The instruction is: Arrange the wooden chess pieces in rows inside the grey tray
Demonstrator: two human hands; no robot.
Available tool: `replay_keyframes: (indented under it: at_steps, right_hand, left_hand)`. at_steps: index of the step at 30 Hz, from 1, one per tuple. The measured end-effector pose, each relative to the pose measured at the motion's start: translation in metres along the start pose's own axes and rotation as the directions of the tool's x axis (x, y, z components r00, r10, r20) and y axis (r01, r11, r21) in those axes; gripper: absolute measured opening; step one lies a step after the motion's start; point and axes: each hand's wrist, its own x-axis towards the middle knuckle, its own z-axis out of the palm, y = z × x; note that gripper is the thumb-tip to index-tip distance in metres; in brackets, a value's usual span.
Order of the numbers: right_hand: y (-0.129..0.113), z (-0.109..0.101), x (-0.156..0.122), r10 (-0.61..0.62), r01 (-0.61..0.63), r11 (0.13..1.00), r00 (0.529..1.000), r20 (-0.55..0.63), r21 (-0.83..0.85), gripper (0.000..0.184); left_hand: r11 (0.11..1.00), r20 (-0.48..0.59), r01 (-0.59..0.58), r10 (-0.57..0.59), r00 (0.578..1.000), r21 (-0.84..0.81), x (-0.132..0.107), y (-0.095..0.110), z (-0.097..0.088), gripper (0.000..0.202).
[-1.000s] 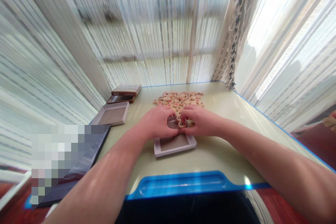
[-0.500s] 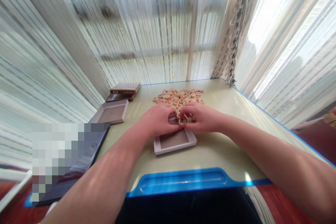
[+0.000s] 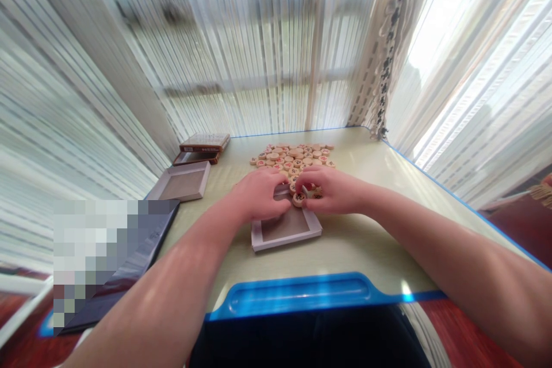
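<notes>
Closest to me, below the surface [image 3: 366,253], is my dark clothing [image 3: 310,339]. Then comes the surface's blue edge, with a long moulded groove [image 3: 302,292] in it. To my left lies a dark folder [image 3: 149,259], partly blurred out by large squares. In front of me sits a shallow open box [image 3: 287,240] with white walls and a brown inside, slightly askew.

My left grip [image 3: 261,192] hovers over the box's left side, thumb and fingers well parted, with nothing seen between them. My right grip [image 3: 334,190] is beside the box's far right corner, fingers curled and thumb half closed towards them. At its thumb tip is a round wooden piece [image 3: 299,199] with a black character, face towards me; I cannot tell whether I have hold of it or only touch it. Another piece [image 3: 293,187] shows just behind.

Farther left is a second shallow box [image 3: 202,184]. Beyond my hands spreads a heap of pieces [image 3: 297,155], marked red or black, some blank side up. Left of the heap are stacked brown-edged boxes [image 3: 204,142], and behind everything hang striped sheer curtains [image 3: 259,69].
</notes>
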Motion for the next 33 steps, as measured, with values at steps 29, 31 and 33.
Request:
replay_keyframes:
  at_steps: [29, 31, 33]
  right_hand:
    - [-0.0025, 0.0026, 0.0003, 0.072, -0.073, 0.997, 0.997, -0.006, -0.014, 0.014]
    - [-0.0025, 0.0022, 0.0003, 0.072, -0.072, 0.997, 0.997, -0.017, 0.0, 0.013]
    - [-0.0023, 0.0018, 0.0004, 0.067, -0.067, 0.998, 0.997, -0.023, 0.013, 0.013]
  left_hand:
    - [1.0, 0.023, 0.005, -0.005, 1.0, -0.001, 0.0005, 0.0024, -0.0016, 0.028]
    - [1.0, 0.023, 0.01, -0.01, 1.0, -0.001, 0.0013, 0.0013, -0.0006, 0.026]
    - [1.0, 0.008, 0.004, -0.004, 1.0, -0.003, 0.0023, -0.0006, 0.001, 0.023]
